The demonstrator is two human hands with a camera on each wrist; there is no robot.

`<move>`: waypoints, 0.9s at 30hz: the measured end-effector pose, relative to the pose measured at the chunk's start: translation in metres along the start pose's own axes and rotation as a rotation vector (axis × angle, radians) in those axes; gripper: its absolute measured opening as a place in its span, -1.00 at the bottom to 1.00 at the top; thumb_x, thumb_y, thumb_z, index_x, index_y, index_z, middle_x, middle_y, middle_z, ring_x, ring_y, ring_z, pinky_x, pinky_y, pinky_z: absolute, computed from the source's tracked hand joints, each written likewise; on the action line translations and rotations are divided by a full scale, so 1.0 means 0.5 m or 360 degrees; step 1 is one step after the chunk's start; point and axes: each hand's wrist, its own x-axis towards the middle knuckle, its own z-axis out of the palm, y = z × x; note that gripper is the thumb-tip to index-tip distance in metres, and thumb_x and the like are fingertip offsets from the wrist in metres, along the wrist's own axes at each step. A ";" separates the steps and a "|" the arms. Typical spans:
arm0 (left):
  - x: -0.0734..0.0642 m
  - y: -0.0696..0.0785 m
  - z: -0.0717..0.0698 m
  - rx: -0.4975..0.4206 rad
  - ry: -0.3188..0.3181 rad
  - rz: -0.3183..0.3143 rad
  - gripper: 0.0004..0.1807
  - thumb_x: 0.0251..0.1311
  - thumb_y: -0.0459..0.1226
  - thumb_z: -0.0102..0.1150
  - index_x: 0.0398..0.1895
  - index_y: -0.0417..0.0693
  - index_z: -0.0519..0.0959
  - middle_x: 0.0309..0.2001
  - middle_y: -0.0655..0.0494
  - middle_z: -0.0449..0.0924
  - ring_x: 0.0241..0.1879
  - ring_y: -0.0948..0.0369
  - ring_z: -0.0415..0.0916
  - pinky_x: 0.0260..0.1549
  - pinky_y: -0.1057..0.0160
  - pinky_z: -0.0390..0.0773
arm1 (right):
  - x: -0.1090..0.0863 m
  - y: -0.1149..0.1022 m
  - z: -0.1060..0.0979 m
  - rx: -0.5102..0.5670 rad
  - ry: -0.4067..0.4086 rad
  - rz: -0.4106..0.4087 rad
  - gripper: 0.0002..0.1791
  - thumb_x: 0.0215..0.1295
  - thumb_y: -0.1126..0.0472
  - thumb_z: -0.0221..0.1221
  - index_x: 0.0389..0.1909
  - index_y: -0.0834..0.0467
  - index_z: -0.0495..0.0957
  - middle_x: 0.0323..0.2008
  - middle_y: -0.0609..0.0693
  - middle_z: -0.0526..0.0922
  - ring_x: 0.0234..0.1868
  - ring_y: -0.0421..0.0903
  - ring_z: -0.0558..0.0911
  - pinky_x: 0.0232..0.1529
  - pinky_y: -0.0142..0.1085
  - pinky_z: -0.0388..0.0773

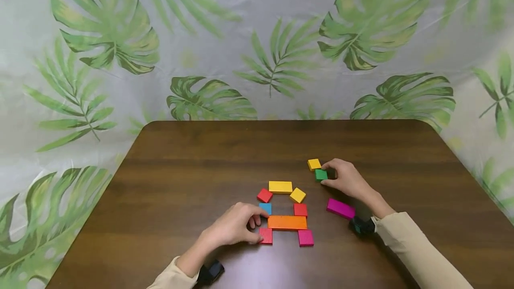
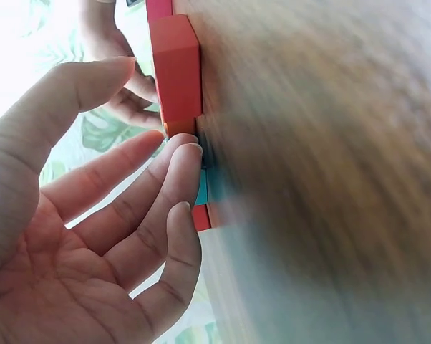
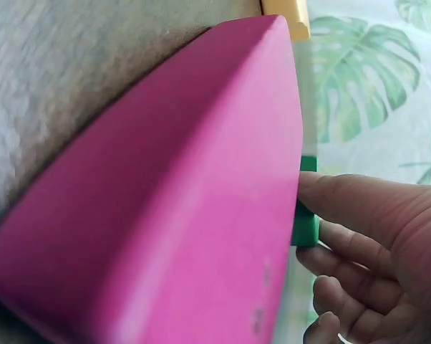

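My right hand (image 1: 346, 178) pinches a small green block (image 1: 320, 175), thumb at its near edge and index finger at the far corner. A yellow block (image 1: 314, 164) lies just behind it. In the right wrist view, a long magenta block (image 3: 215, 179) hides part of the green block. My left hand (image 1: 237, 225) rests beside an arrangement of flat blocks, fingers loosely bent. Its thumb is right at a pinkish-red block (image 1: 266, 236); its index fingertip overlaps the gap between a blue block (image 1: 265, 208) and a long orange block (image 1: 287, 222).
The arrangement also has a long yellow block (image 1: 280, 187), a yellow square (image 1: 298, 195), red squares (image 1: 264, 195) and a pink square (image 1: 305, 237). The magenta block (image 1: 340, 208) lies under the right forearm's side. A leaf-patterned cloth (image 1: 277, 66) hangs behind the wooden table (image 1: 180, 159).
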 end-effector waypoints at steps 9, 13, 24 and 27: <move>0.008 0.004 -0.009 0.0084 -0.0031 0.0023 -0.56 -0.12 -0.28 0.30 -0.05 -0.05 0.59 -0.40 0.22 0.56 -0.43 0.43 0.42 -0.34 0.53 0.45 | 0.001 -0.002 -0.006 -0.0005 -0.0025 0.0031 -0.67 0.00 0.17 0.33 -0.21 0.24 0.58 -0.34 0.08 0.59 -0.57 -0.20 0.28 -0.54 -0.43 0.23; 0.000 0.002 -0.006 0.0089 -0.0037 0.0010 -0.57 -0.11 -0.28 0.29 -0.05 -0.04 0.59 -0.41 0.22 0.56 -0.43 0.44 0.42 -0.35 0.54 0.44 | -0.002 -0.002 0.006 -0.0021 -0.0033 0.0025 -0.68 -0.01 0.17 0.34 -0.23 0.23 0.59 -0.35 0.06 0.60 -0.56 -0.21 0.28 -0.52 -0.43 0.24; 0.002 0.003 -0.007 0.0072 -0.0051 0.0013 -0.56 -0.07 -0.29 0.26 0.00 -0.05 0.58 -0.40 0.20 0.57 -0.41 0.39 0.43 -0.33 0.52 0.46 | -0.019 -0.015 0.001 -0.0018 0.0029 0.0006 -0.70 -0.03 0.19 0.35 -0.25 0.21 0.59 -0.34 0.07 0.60 -0.58 -0.22 0.28 -0.52 -0.44 0.25; 0.002 0.003 -0.006 0.0078 -0.0072 0.0005 -0.55 -0.06 -0.27 0.27 0.01 -0.04 0.57 -0.39 0.21 0.57 -0.40 0.39 0.44 -0.32 0.52 0.46 | -0.029 -0.022 0.002 -0.0022 0.0026 0.0014 -0.70 -0.02 0.17 0.35 -0.25 0.19 0.59 -0.34 0.04 0.61 -0.58 -0.24 0.28 -0.53 -0.45 0.25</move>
